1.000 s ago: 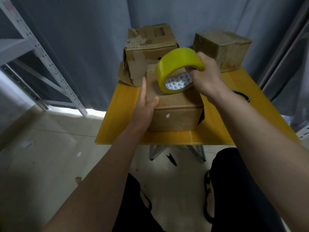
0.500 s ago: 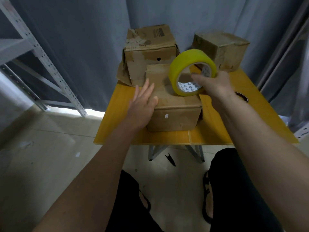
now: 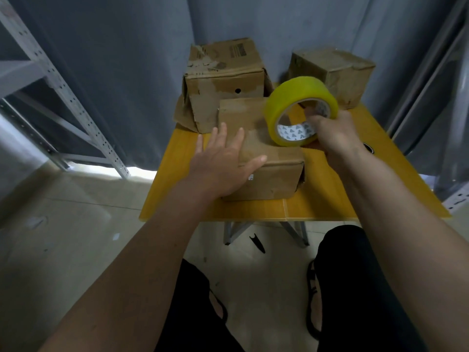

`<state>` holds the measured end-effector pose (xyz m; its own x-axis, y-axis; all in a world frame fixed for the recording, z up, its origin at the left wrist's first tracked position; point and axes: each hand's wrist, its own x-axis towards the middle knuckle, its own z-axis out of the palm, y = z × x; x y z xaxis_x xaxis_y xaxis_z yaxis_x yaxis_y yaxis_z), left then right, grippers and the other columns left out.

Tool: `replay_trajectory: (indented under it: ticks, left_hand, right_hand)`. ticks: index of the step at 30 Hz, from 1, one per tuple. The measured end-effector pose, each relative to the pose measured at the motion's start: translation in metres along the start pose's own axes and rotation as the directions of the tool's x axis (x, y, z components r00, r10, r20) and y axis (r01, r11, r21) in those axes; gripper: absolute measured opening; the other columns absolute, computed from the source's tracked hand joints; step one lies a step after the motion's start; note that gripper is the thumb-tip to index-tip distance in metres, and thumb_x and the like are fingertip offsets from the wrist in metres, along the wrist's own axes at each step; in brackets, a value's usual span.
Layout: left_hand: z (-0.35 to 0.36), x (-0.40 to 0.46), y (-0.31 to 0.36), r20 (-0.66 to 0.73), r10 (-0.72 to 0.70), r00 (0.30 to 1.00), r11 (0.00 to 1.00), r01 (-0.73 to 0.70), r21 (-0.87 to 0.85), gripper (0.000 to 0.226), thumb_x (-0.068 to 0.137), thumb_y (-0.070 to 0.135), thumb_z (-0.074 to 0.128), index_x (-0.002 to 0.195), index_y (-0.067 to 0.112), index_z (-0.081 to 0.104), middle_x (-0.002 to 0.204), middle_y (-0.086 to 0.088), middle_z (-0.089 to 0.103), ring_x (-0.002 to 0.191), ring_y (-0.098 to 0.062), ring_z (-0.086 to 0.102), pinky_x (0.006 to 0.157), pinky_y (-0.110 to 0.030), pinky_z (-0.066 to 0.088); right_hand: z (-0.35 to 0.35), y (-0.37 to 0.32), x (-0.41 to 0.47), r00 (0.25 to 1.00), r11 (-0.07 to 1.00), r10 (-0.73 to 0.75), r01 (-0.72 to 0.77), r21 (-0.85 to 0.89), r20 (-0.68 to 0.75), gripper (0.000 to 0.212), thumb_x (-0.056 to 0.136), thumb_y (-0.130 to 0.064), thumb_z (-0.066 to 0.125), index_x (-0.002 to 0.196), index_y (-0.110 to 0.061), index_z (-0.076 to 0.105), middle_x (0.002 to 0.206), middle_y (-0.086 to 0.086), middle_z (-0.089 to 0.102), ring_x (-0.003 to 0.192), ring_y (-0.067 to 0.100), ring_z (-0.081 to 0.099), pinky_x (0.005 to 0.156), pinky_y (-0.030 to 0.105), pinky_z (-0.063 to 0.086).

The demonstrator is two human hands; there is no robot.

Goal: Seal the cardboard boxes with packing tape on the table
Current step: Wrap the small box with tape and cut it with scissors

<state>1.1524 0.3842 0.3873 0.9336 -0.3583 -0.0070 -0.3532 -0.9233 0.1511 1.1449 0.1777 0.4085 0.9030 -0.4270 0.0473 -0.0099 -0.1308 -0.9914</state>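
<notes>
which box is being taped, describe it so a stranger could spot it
On the yellow table, three cardboard boxes sit. It is the low box nearest the person, with the left hand flat on top and the yellow tape roll at its right edge.

Yellow table (image 3: 327, 199) under three boxes (image 3: 269, 174)

The roll of tape (image 3: 299, 97) is bright yellow, and its inner core is white printed with small dark triangular marks. The three boxes are plain brown cardboard: the near box (image 3: 269, 179), the worn box (image 3: 223, 80) behind it, which carries black print on top and paler torn patches, and the far box (image 3: 337, 69). The bench (image 3: 330, 199) is orange-yellow with a wood grain. The curtain (image 3: 127, 59) is grey-blue, the floor (image 3: 63, 224) pale beige, and the shelf frame (image 3: 63, 90) light grey with rows of holes.
</notes>
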Motion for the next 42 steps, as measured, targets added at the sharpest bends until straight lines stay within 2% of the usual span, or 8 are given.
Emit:
replay_trajectory:
  ticks: [6, 10, 13, 16, 20, 25, 37, 42]
  left_hand:
    - [-0.001, 0.006, 0.015, -0.029, 0.038, 0.999, 0.994, -0.035, 0.103, 0.101, 0.085, 0.081, 0.021, 0.156, 0.011, 0.004, 0.164, -0.013, -0.001, 0.152, -0.025, -0.002, 0.122, -0.043, 0.000]
    - [0.004, 0.008, 0.029, 0.010, 0.026, 1.000, 0.990, -0.027, 0.138, 0.100, 0.075, 0.090, 0.021, 0.155, 0.032, 0.011, 0.160, -0.027, -0.007, 0.149, -0.041, -0.006, 0.119, -0.051, -0.001]
    - [0.010, 0.009, 0.029, 0.015, -0.007, 1.000, 0.993, 0.005, 0.120, 0.100, 0.071, 0.093, 0.022, 0.154, 0.039, 0.010, 0.160, -0.024, -0.011, 0.148, -0.041, -0.010, 0.116, -0.061, 0.004]
    - [0.014, 0.010, 0.027, -0.014, -0.020, 1.000, 0.996, 0.021, 0.082, 0.104, 0.068, 0.095, 0.023, 0.153, 0.040, 0.000, 0.161, -0.021, -0.012, 0.149, -0.037, -0.011, 0.112, -0.063, 0.017]
    - [0.017, 0.012, 0.029, -0.057, -0.043, 0.997, 0.994, 0.048, 0.096, 0.111, 0.068, 0.096, 0.020, 0.155, 0.031, -0.003, 0.162, -0.019, -0.008, 0.150, -0.035, -0.008, 0.111, -0.061, 0.023]
    - [0.017, 0.011, 0.032, -0.077, -0.069, 0.995, 0.993, 0.076, 0.096, 0.119, 0.067, 0.096, 0.023, 0.156, 0.020, 0.000, 0.163, -0.017, -0.006, 0.151, -0.032, -0.006, 0.111, -0.057, 0.025]
    - [0.012, 0.008, 0.035, -0.070, -0.108, 0.992, 0.991, 0.113, 0.065, 0.127, 0.065, 0.096, 0.030, 0.156, 0.014, 0.000, 0.164, -0.013, -0.005, 0.151, -0.029, -0.004, 0.112, -0.057, 0.026]
    - [0.011, 0.007, 0.035, -0.062, -0.108, 0.992, 0.992, 0.111, 0.054, 0.125, 0.066, 0.096, 0.030, 0.156, 0.015, -0.001, 0.164, -0.012, -0.004, 0.151, -0.029, -0.005, 0.112, -0.058, 0.026]
  right_hand:
    - [-0.004, 0.004, 0.005, 0.994, 0.988, 0.107, -0.103, 0.119, -0.024, 0.009, 0.090, -0.025, 0.065, 0.086, -0.023, 0.057, 0.087, 0.005, 0.069, 0.079, 0.017, 0.070, 0.058, 0.030, 0.059]
    - [0.007, 0.013, -0.001, 0.985, 0.977, 0.170, -0.170, 0.131, 0.009, 0.023, 0.079, -0.024, 0.076, 0.094, -0.013, 0.063, 0.093, 0.006, 0.071, 0.078, 0.016, 0.069, 0.058, 0.024, 0.054]
    - [0.010, 0.015, -0.001, 0.979, 0.975, 0.204, -0.204, 0.090, 0.010, 0.043, 0.081, -0.030, 0.074, 0.114, -0.006, 0.061, 0.108, 0.010, 0.068, 0.094, 0.023, 0.067, 0.080, 0.036, 0.057]
    - [0.002, 0.014, 0.001, 0.980, 0.981, 0.194, -0.194, 0.022, 0.035, 0.038, 0.086, -0.031, 0.069, 0.115, -0.007, 0.061, 0.107, 0.008, 0.069, 0.099, 0.026, 0.066, 0.090, 0.043, 0.054]
    - [-0.001, 0.015, -0.002, 0.994, 0.993, 0.113, -0.113, 0.027, -0.010, 0.021, 0.088, -0.022, 0.066, 0.103, -0.008, 0.064, 0.100, 0.011, 0.070, 0.091, 0.026, 0.068, 0.082, 0.049, 0.057]
    - [-0.013, 0.017, 0.001, 0.966, 0.945, 0.257, -0.249, 0.214, -0.009, 0.031, 0.090, -0.017, 0.064, 0.115, 0.000, 0.058, 0.093, 0.011, 0.067, 0.070, 0.020, 0.069, 0.049, 0.029, 0.057]
    - [-0.028, 0.037, 0.006, 0.870, 0.740, 0.464, -0.485, 0.467, 0.167, 0.011, 0.094, -0.008, 0.056, 0.105, -0.006, 0.054, 0.095, 0.014, 0.067, 0.066, 0.027, 0.072, 0.047, 0.039, 0.057]
    - [-0.022, 0.062, -0.004, 0.809, 0.638, 0.570, -0.545, 0.544, 0.141, 0.031, 0.092, -0.015, 0.061, 0.121, -0.007, 0.051, 0.108, 0.015, 0.063, 0.078, 0.028, 0.066, 0.042, 0.034, 0.055]
